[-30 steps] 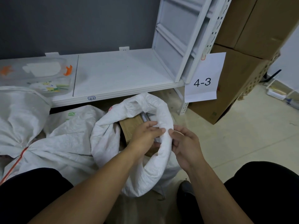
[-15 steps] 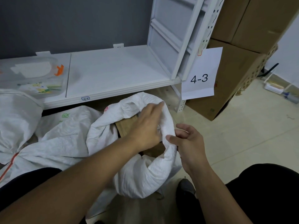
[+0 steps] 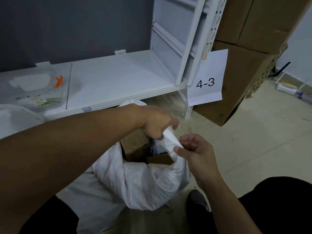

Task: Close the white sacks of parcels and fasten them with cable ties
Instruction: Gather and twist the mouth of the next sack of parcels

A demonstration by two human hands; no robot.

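My left hand (image 3: 157,123) grips the white sack (image 3: 143,181) at its far rim, my right hand (image 3: 198,153) pinches the rim nearer me; the sack sits on the floor (image 3: 253,141) by the white shelf (image 3: 118,81), cardboard boxes (image 3: 135,146) inside

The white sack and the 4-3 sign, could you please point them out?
white sack (image 3: 152,183), head view, bunched side wall.
4-3 sign (image 3: 209,68), head view, blank paper above the digits.
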